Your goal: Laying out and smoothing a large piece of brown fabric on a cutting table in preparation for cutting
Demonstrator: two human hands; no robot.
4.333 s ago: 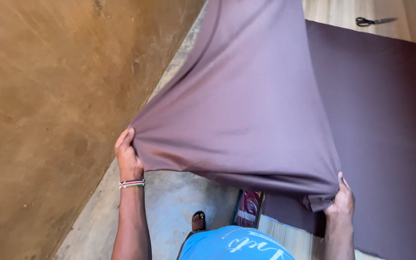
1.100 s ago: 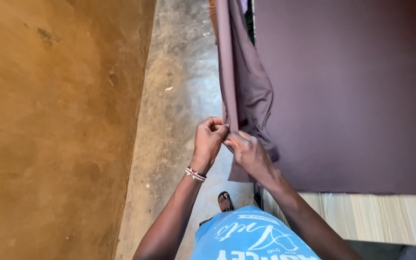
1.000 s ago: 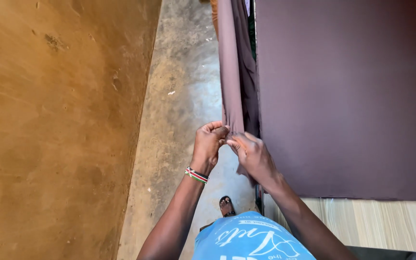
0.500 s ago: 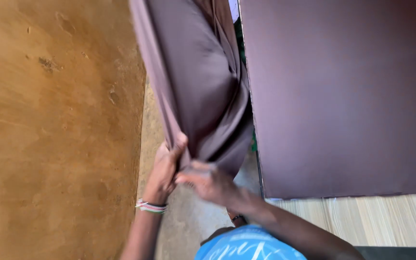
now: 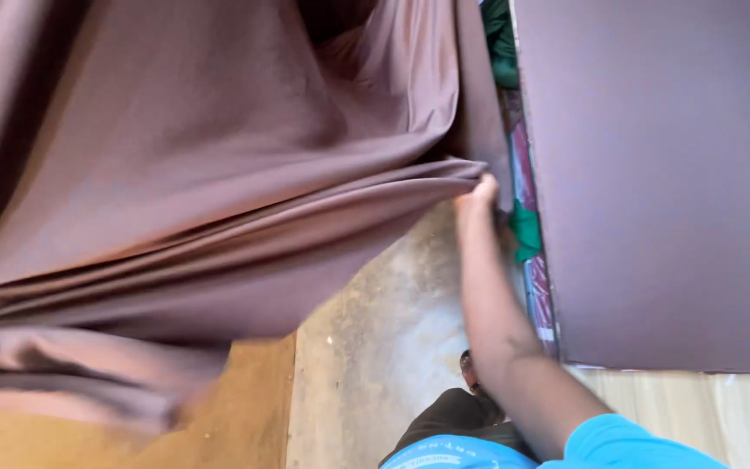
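A bare concrete floor [image 5: 375, 347] runs up the middle of the view, with an ochre-brown wall [image 5: 115, 443] seen at the lower left and a pale wooden table [image 5: 696, 408] at the right. The table is largely covered by a flat sheet of dark mauve cloth [image 5: 661, 174], whose near edge stops short of the table's near edge. A large length of mauve-brown fabric [image 5: 201, 174] is stretched across the left and centre of the view, above the floor and in front of the wall, gathered into long folds. Its bunched end is pinched in the closed fingers of the right hand [image 5: 479, 195], just beside the table's left edge. The left hand is hidden behind the fabric, so its grip cannot be told. Green and red cloth pieces [image 5: 527, 230] are seen along the table's left edge.
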